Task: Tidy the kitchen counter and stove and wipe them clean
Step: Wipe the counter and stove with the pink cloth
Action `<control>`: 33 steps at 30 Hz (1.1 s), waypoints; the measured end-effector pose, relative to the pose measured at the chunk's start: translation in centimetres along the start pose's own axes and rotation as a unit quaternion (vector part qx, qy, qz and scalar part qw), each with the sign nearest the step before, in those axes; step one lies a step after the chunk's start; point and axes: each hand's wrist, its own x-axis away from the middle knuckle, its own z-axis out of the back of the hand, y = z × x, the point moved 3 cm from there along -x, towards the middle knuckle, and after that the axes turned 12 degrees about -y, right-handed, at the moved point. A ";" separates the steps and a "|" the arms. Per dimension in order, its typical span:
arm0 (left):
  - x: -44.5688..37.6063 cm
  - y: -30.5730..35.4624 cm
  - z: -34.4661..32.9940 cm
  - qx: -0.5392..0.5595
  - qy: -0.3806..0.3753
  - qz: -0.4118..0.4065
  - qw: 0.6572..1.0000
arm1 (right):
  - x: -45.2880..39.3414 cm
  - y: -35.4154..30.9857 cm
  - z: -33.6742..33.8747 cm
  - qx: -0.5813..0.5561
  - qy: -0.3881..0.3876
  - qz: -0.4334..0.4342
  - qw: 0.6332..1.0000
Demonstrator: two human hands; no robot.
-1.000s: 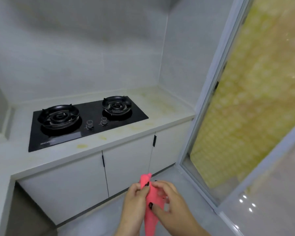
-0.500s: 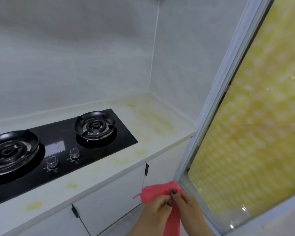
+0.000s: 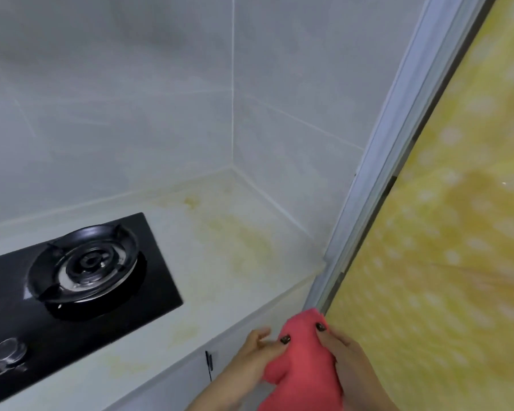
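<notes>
Head view: pink cloth (image 3: 304, 360) is gripped by both hands, left hand (image 3: 251, 358) and right hand (image 3: 349, 361), held below the front edge of the yellow-stained worktop (image 3: 235, 247), right of the black stove (image 3: 80, 280).

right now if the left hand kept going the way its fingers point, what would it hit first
Probably the front edge of the counter, just above the fingers of the left hand, which grips the pink cloth. Depth is unclear; it might pass under that edge.

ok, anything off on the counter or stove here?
Yes: yellowish stains on the white counter, heaviest right of the stove toward the corner, plus patches along the front edge. Nothing spilled or askew. Both hands hold the pink cloth, not yet on the counter.
</notes>
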 end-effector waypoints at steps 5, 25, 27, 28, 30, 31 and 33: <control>-5.3 4.1 0.6 0.179 0.032 -0.059 0.982 | -7.1 -4.9 0.4 -0.144 -0.126 -0.099 0.976; -20.9 18.1 23.1 0.036 0.383 -0.212 0.898 | -39.7 -14.9 -7.9 0.095 -0.076 0.009 0.993; -21.8 18.2 26.1 0.001 0.420 -0.205 0.884 | -43.7 -16.3 -8.8 0.141 -0.056 0.082 0.985; -21.9 17.8 27.3 -0.018 0.440 -0.197 0.876 | -45.1 -17.2 -9.4 0.169 -0.043 0.112 0.978; -21.8 17.0 30.3 -0.061 0.483 -0.178 0.855 | -48.4 -18.8 -11.1 0.205 -0.026 0.170 0.964; -21.7 16.4 32.0 -0.084 0.501 -0.165 0.846 | -50.0 -19.4 -12.0 0.225 -0.021 0.199 0.953; -21.4 14.9 35.2 -0.155 0.524 -0.125 0.828 | -53.2 -19.9 -13.4 0.241 -0.011 0.244 0.939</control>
